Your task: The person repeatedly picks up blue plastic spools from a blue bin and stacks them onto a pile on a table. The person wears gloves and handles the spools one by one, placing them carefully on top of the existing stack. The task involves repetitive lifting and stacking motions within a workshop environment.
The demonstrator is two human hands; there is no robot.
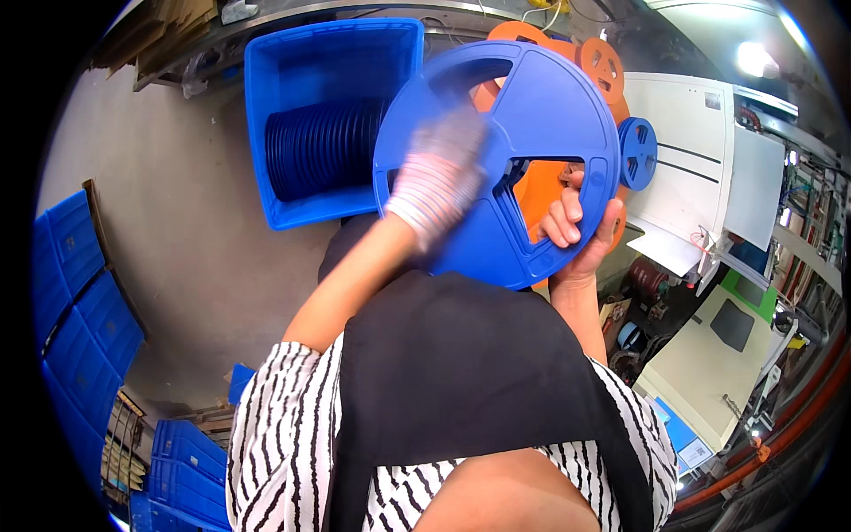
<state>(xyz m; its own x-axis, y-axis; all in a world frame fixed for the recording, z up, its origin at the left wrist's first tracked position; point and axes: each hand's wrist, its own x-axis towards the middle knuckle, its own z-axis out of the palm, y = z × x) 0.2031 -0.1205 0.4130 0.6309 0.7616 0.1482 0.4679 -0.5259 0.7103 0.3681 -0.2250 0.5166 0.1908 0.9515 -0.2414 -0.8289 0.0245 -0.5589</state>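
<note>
At frame centre, the bare right hand [574, 232] grips the large blue plastic spoked reel [510, 133] through a spoke opening, the blurred, gloved left hand [441, 177] pressing its face; it seems light, stiff, best held by rim or spokes.

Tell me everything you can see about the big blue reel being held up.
The big blue reel is a flat round disc, plastic by its look, with a raised rim, spokes and large cut-out windows showing orange behind. It is held nearly upright, facing the camera. The right hand grips its lower right edge, fingers through a window; the blurred, gloved left hand lies across its face.
</note>
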